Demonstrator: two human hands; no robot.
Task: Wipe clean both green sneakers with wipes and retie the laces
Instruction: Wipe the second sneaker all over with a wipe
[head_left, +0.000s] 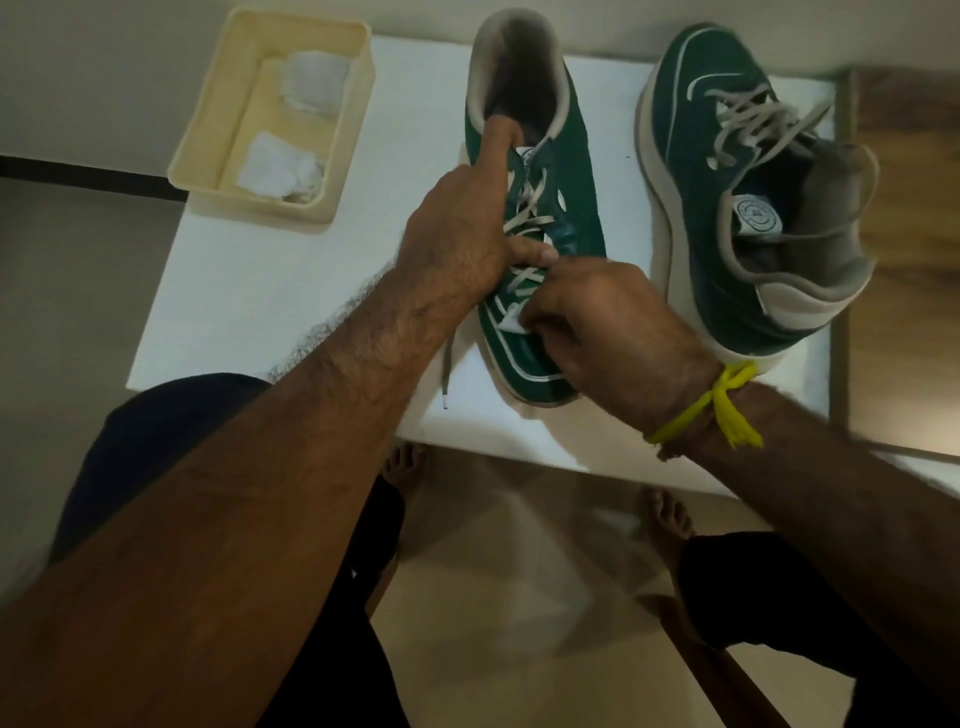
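Near sneaker (535, 249) stands toe toward the person on the white table (291, 291); left hand (467, 228) braces it, thumb across the laces (524, 208), index finger hooked into the collar, likely to steady it. Right hand (597, 322) pinches a small white wipe (511, 323) against the toe side. Second sneaker (748, 208) sits just beside, loosely laced. Cream tray (208, 140) holds crumpled wipes. Pale tiled floor below, wood surface at right

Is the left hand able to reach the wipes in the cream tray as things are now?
Probably yes. The tray is open on top and nothing lies between it and the left hand. But that hand is holding the near sneaker and must first let go to reach the wipes.
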